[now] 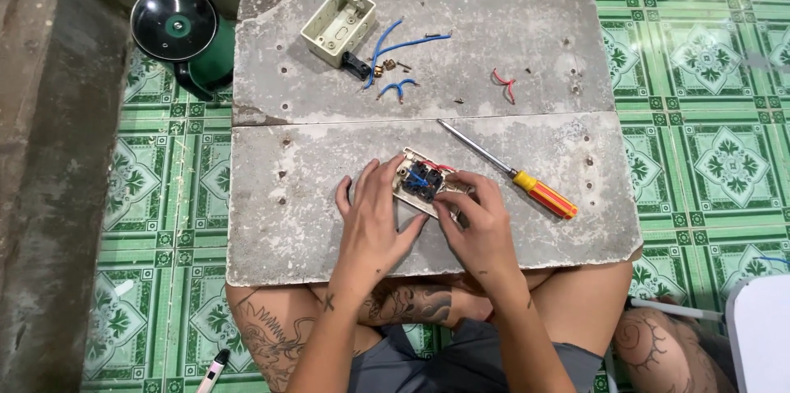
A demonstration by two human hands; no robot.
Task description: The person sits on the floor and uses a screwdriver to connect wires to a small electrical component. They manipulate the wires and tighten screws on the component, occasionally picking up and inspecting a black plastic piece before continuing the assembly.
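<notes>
Switch plate [421, 183], face-down, blue and red wires exposed, both hands gripping

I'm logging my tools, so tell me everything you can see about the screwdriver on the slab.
The screwdriver has a slim bare metal shaft and an orange-red handle with a yellow collar, plastic by its look. It lies flat and diagonal on the grey concrete slab, tip toward the upper left, handle toward the lower right. It rests just right of the right hand; no hand touches it.
</notes>
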